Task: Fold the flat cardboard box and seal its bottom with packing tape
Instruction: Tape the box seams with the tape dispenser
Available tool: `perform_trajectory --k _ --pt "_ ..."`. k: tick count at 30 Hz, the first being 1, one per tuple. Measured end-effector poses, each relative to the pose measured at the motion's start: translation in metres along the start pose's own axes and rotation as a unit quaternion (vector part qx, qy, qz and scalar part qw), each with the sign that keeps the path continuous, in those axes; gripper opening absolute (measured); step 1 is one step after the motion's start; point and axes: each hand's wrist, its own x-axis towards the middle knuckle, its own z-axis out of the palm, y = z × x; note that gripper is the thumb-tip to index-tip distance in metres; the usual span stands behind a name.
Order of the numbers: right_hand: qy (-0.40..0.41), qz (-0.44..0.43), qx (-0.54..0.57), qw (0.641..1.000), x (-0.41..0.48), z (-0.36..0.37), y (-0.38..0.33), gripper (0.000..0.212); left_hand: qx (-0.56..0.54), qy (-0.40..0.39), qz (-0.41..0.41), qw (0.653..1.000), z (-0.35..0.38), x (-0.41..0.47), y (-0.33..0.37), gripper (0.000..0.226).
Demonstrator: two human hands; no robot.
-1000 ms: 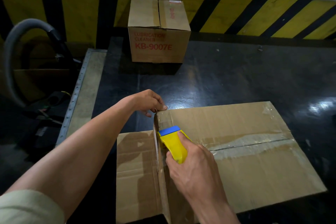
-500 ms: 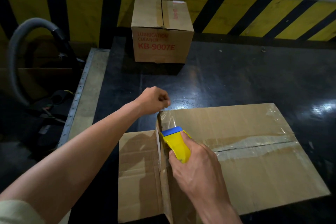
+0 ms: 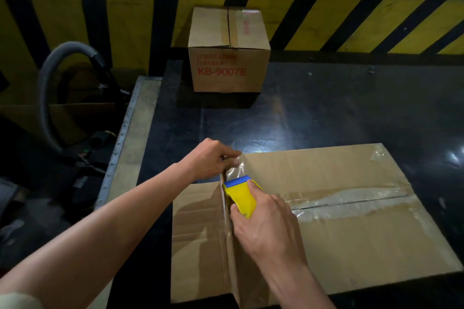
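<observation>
— On the dark table [image 3: 326, 120], right below us, what do we have?
— We have the cardboard box [image 3: 339, 228], lying flat on the near part of the table, its long side running off to the right. One flap [image 3: 195, 233] sticks out on its left, and a fold stands up a little between the flap and the main panel.
— Where are our hands?
— Our left hand [image 3: 213, 158] is at the far left corner of the box. Its fingers are curled, and thumb and fingertips pinch the end of a strip of clear tape [image 3: 237, 170] that shines over that corner.
— And our right hand?
— Our right hand [image 3: 266, 223] is nearer to us, over the fold. Its fingers are wrapped round a yellow tool [image 3: 241, 195] with a blue front edge, and that edge sits at the box just beside the shiny strip. We cannot tell whether a roll sits inside the tool, since our palm hides it.
— Anything else on the box?
— We see old tape [image 3: 351, 198] along a slit across the main panel, wrinkled and whitish, plus a scrap at the far right corner.
— And farther off?
— A closed carton [image 3: 228, 57] with red print reading KB-9007E stands at the far edge of the table, well apart from our work. Behind it runs a wall [image 3: 339, 22] striped yellow and black, and a grey hose [image 3: 46, 88] arches to the left, off the table.
</observation>
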Motion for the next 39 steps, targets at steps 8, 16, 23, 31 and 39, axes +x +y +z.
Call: perform_trajectory --k 8,16,23,31,39 --pt "0.031 0.008 0.015 0.999 -0.009 0.002 -0.006 0.056 -0.081 0.031 -0.027 0.996 0.010 -0.001 -0.010 0.049" --pt "0.039 0.004 0.004 0.999 -0.046 -0.008 0.004 0.063 -0.092 0.017 -0.008 0.996 0.011 -0.003 -0.005 0.043" --pt "0.042 0.024 -0.038 0.998 -0.043 0.002 0.008 0.060 0.036 -0.003 0.026 0.999 0.019 -0.019 0.008 0.073" --pt "0.054 0.000 -0.034 0.998 -0.046 0.001 0.010 0.059 0.050 -0.008 0.011 0.999 0.024 -0.021 0.007 0.092" --pt "0.067 0.000 -0.030 0.997 -0.048 0.001 0.018 0.059 0.126 -0.012 0.182 0.975 0.033 -0.047 0.008 0.065"
